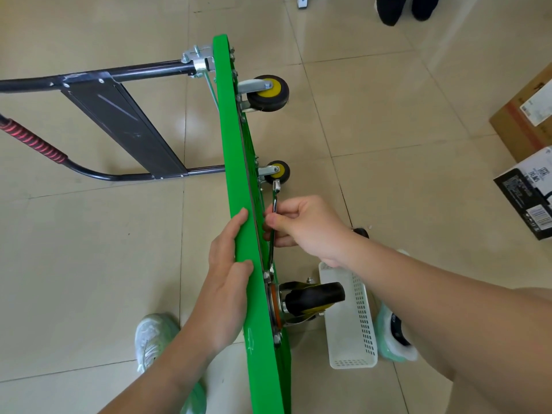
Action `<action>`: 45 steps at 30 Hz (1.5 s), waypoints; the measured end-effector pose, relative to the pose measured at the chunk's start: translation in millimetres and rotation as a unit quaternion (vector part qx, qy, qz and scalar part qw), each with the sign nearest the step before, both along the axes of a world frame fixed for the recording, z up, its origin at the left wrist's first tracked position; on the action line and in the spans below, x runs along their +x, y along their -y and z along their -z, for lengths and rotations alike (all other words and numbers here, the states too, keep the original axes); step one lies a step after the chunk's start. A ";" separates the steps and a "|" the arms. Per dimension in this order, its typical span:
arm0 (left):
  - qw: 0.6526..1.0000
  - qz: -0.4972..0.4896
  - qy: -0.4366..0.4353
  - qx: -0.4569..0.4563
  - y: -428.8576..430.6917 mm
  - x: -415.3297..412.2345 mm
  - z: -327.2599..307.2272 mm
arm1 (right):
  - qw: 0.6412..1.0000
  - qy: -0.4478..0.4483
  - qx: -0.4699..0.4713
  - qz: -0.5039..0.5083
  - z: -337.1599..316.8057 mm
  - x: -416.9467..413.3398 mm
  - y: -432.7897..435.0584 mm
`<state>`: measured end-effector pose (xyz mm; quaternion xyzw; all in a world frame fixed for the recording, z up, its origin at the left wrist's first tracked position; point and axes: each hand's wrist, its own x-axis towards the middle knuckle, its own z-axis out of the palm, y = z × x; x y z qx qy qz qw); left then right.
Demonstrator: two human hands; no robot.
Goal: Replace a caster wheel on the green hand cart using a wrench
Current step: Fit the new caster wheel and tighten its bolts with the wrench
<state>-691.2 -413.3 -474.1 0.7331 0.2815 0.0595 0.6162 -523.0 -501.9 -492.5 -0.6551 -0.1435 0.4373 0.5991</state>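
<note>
glossy green cart deck (239, 174) tipped on edge | left hand (230, 273) flat on its rim, fingers straight | right hand (304, 225) pinches slim steel wrench (274, 204) beside black rubber caster wheel (313, 297) | box labels (537, 215) unreadable tbh

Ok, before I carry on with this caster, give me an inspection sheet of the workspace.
Surface: beige tiled floor.
Job's things: green hand cart tipped on its edge; wrench alongside its underside; caster wheels, three showing.
Clutter: white perforated basket on the floor by the nearest caster.
Grips: left hand flat against the cart deck; right hand pinches the wrench.
Cables: nothing seen.
Surroundings: boxes at right; another person's dark shoes at the far edge.
</note>
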 end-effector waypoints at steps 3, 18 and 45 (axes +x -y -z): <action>1.000 -0.010 0.001 -0.010 1.7 0.1 -2.2 | 0.999 -0.026 -0.017 -0.013 1.2 3.9 -7.6; 0.999 0.033 -0.003 0.018 -2.5 1.0 -8.7 | 0.989 -0.051 -0.127 -0.050 25.1 10.8 -25.0; 0.998 0.018 0.013 0.058 0.5 3.5 -6.6 | 0.939 -0.107 -0.319 -0.074 43.5 14.6 -62.4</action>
